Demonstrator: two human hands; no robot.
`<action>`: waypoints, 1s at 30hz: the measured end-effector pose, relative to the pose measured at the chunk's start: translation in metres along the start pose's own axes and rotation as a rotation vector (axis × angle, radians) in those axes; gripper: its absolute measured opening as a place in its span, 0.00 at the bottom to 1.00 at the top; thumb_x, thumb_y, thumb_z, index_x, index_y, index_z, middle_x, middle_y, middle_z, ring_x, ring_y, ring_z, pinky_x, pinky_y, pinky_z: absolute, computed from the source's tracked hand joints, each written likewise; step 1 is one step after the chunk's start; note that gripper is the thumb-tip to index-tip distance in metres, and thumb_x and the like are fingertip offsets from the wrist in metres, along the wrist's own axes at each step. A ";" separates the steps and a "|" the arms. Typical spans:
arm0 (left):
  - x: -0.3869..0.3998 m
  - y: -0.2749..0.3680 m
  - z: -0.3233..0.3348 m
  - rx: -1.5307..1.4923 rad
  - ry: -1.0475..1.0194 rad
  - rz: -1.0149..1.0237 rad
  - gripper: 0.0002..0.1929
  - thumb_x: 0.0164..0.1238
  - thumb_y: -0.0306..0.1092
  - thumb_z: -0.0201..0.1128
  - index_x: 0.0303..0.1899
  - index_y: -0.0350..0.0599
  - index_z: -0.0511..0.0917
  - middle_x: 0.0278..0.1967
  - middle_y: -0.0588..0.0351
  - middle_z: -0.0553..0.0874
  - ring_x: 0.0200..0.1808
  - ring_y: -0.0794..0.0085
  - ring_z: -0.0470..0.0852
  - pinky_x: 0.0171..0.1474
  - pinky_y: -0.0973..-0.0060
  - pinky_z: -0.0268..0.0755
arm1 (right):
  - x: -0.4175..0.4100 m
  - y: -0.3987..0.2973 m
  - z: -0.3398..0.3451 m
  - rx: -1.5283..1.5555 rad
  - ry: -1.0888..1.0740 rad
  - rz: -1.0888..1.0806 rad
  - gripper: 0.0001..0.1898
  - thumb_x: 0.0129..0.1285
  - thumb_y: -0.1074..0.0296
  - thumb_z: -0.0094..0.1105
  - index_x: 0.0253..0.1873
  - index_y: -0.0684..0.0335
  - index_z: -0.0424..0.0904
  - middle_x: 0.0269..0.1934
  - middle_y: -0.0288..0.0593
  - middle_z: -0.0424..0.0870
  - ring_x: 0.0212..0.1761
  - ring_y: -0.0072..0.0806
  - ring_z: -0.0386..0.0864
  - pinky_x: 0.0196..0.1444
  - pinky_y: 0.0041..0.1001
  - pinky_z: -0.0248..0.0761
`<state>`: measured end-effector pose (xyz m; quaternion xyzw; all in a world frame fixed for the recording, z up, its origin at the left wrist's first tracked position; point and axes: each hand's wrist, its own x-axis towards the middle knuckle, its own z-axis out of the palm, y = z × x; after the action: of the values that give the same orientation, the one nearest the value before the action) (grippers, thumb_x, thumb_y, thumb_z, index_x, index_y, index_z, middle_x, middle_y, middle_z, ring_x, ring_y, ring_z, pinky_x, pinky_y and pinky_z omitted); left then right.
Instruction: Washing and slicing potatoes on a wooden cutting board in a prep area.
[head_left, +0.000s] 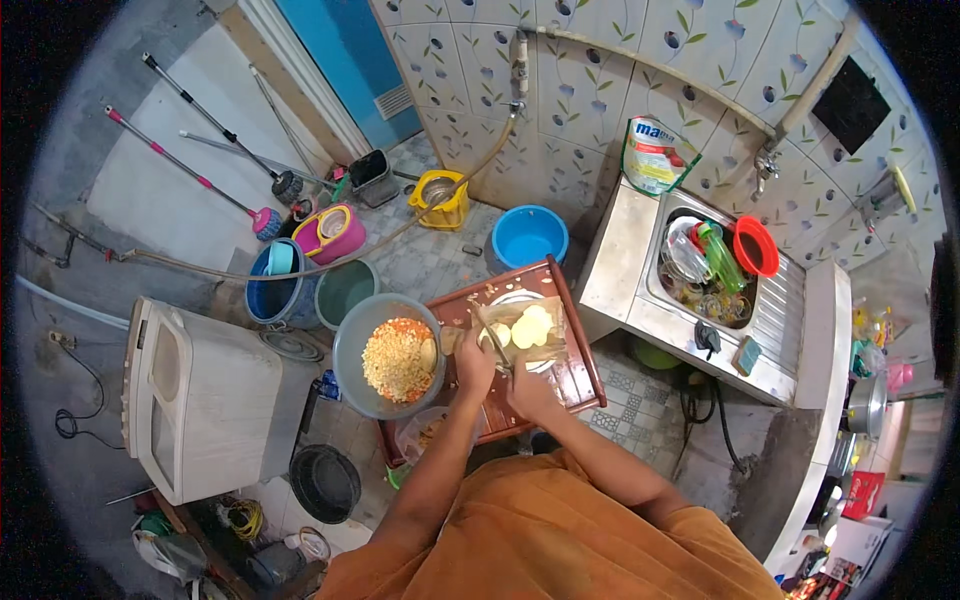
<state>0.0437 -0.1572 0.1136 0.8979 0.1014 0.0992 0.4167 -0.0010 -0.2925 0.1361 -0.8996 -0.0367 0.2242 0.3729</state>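
My right hand (531, 394) grips a knife (493, 330), whose blade slants up and left over a wooden cutting board (556, 352). Beside the blade, the fingertips of my left hand (475, 366) hold a pale yellow potato piece (496, 334) against the board; part of the grip is hidden. Several round slices, apparently potato (532, 327), overlap on the right half of the board. The board rests across a white plate (517, 295) on a reddish-brown wooden table (471, 302). To the left stands a large grey basin (346, 375) of diced pale and orange vegetables (399, 360).
A clear bowl with scraps (420, 435) sits by my left forearm. Beyond the table are a blue basin (529, 236) and a hose (420, 217). At right, a steel sink (776, 307) holds dishes. A washing machine (217, 397) and black basin (325, 484) stand at left.
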 end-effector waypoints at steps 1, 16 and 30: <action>-0.001 0.001 0.000 0.035 0.007 -0.005 0.14 0.59 0.25 0.55 0.46 0.31 0.79 0.41 0.35 0.80 0.47 0.42 0.77 0.54 0.56 0.68 | -0.003 -0.003 -0.001 0.002 -0.001 -0.001 0.18 0.68 0.63 0.45 0.57 0.66 0.59 0.31 0.72 0.79 0.36 0.65 0.79 0.41 0.56 0.71; 0.006 0.004 -0.007 0.038 0.078 0.032 0.17 0.57 0.26 0.55 0.48 0.33 0.80 0.39 0.34 0.81 0.46 0.41 0.79 0.51 0.56 0.71 | -0.004 0.009 -0.019 0.197 0.000 -0.083 0.20 0.69 0.65 0.48 0.63 0.64 0.62 0.32 0.67 0.80 0.36 0.64 0.79 0.41 0.51 0.72; 0.007 0.023 0.006 0.220 -0.050 0.154 0.24 0.51 0.31 0.66 0.55 0.50 0.78 0.55 0.35 0.70 0.52 0.42 0.77 0.55 0.56 0.73 | -0.037 0.054 -0.048 0.364 0.132 -0.085 0.18 0.71 0.66 0.47 0.62 0.63 0.66 0.48 0.64 0.80 0.49 0.53 0.80 0.51 0.38 0.71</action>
<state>0.0541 -0.1742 0.1275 0.9455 0.0318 0.0966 0.3092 -0.0190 -0.3716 0.1430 -0.8277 -0.0091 0.1517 0.5402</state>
